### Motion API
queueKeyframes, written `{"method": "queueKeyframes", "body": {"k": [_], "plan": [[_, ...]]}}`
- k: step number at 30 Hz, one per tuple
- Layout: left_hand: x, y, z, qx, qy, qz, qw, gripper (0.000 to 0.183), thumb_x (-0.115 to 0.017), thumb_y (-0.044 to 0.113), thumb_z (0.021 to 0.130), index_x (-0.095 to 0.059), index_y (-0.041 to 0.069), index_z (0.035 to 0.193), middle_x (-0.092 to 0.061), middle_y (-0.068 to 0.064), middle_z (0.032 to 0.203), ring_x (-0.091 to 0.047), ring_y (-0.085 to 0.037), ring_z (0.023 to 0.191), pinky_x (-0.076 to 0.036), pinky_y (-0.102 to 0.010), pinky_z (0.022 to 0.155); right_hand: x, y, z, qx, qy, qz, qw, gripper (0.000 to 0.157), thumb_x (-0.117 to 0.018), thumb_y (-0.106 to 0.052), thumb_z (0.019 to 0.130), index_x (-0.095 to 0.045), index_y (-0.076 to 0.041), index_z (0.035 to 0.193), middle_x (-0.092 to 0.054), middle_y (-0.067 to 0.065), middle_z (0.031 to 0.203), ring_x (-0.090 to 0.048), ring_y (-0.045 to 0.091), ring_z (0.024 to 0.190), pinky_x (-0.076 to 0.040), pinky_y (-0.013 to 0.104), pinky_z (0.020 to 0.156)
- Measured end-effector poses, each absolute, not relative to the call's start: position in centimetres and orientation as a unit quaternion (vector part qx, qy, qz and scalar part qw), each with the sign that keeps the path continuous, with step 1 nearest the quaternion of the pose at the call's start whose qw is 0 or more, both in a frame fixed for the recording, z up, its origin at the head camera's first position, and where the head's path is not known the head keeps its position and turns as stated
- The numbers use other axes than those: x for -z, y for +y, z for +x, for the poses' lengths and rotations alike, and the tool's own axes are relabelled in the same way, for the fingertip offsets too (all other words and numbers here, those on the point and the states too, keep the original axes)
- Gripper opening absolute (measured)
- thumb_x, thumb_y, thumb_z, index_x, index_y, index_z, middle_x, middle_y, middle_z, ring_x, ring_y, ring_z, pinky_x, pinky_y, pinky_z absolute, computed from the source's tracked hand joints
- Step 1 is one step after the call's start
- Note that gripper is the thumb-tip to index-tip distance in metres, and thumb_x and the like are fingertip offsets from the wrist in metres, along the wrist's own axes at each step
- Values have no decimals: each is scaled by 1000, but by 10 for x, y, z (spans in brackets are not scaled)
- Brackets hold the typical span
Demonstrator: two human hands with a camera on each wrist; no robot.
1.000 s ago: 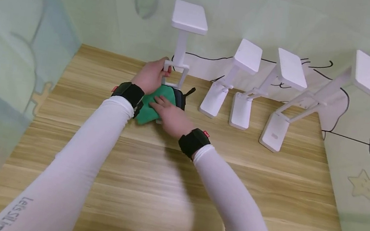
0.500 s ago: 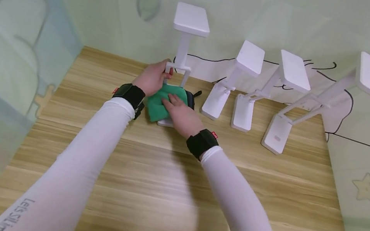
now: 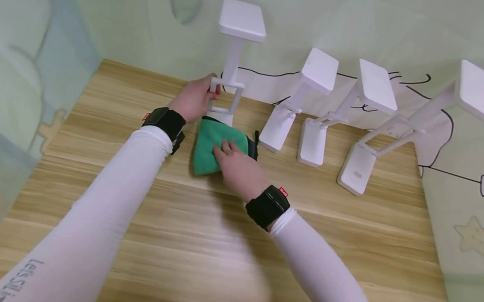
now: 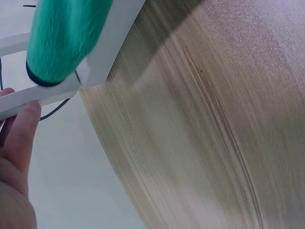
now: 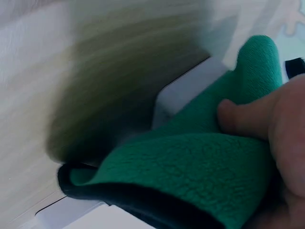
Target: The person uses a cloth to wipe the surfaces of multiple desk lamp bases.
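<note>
A white desk lamp (image 3: 233, 58) stands at the back left of the table in the head view. My left hand (image 3: 195, 98) grips one side bar of its lower arm; in the left wrist view the thumb (image 4: 23, 138) lies along that bar. A green cloth with a dark edge (image 3: 218, 140) covers the front of the lamp's base (image 3: 220, 117), whose rear part shows. My right hand (image 3: 241, 171) holds the cloth against the base. In the right wrist view its thumb presses into the bunched cloth (image 5: 186, 167), and the other fingers are mostly hidden.
Three more white desk lamps, a left one (image 3: 277, 127), a middle one (image 3: 313, 142) and a right one (image 3: 357, 168), stand to the right along the back. A printed fabric wall (image 3: 149, 21) borders the wooden table (image 3: 190, 266) behind and at both sides.
My right hand has moved the cloth rightward, then toward me along the base, uncovering the base's rear and covering its front. The left hand keeps its grip on the lamp's bar.
</note>
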State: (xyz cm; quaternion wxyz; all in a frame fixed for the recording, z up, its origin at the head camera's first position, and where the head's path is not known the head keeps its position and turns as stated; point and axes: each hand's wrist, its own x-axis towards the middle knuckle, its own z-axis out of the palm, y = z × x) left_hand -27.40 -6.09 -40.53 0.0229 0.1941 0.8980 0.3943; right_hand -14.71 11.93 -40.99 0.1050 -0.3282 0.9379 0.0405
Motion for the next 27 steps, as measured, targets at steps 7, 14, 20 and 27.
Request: {"method": "queueKeyframes", "body": {"k": [7,14,20,27], "plan": [[405,-64,-275,-384,903,195,13,8,-45,4,105,-48,2,111,-59,-13,104,-58,-23,99,-49,-42,91,409,112,-138,-32,922,-372,108,53,-53,-5,99,-39,-6,150,-39,17,152,-31,34,139,-42,40,105],[405,-62,-273,-367,906,210,-3,7,-46,5,105,-50,1,108,-59,-12,98,-59,-25,96,-49,-41,88,423,106,-152,31,898,-427,104,54,-49,4,98,-42,-11,149,-35,11,156,-24,29,142,-39,38,108],[403,-59,-271,-373,903,212,7,9,-47,9,105,-49,1,109,-61,-16,100,-56,-25,91,-47,-42,84,432,103,-176,94,904,-403,109,56,-50,1,99,-39,-14,151,-34,6,157,-18,20,144,-30,36,114],[403,-58,-268,-376,903,209,24,10,-46,10,106,-50,3,110,-61,-18,103,-54,-26,90,-45,-40,81,434,111,-193,87,923,-365,86,57,-59,-7,98,-39,-14,151,-30,9,158,-17,22,145,-31,39,113]]}}
